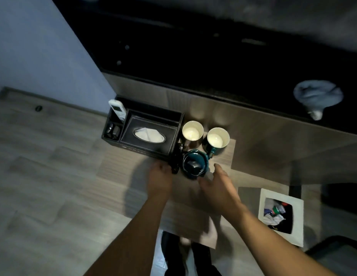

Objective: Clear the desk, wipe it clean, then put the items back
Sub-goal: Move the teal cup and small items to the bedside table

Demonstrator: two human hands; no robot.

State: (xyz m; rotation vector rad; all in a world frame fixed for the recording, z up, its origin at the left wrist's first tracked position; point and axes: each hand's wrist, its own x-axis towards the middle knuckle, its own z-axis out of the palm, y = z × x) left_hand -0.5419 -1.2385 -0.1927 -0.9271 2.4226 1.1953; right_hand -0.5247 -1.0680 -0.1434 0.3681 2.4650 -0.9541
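Several desk items stand together on the wood-look floor in front of the desk. A black leather organiser [151, 134] holds a tissue box, with a white remote [118, 109] upright in its left slot. Two white-lined mugs [192, 130] [218, 137] stand to its right. A teal ashtray [195, 163] sits in front of them. My left hand [159, 176] reaches a slim black object [174, 166] beside the ashtray; its grip is hidden. My right hand [215, 182] hovers just right of the ashtray, fingers extended. A grey cloth [317, 96] lies bunched on the dark desk top [213, 56].
A white square bin [299, 220] full of rubbish stands on the floor at the right. A dark chair [337, 253] sits at the lower right. The desk's wood-grain front panel [253, 120] rises behind the mugs. A pale wall [34, 46] is at the left.
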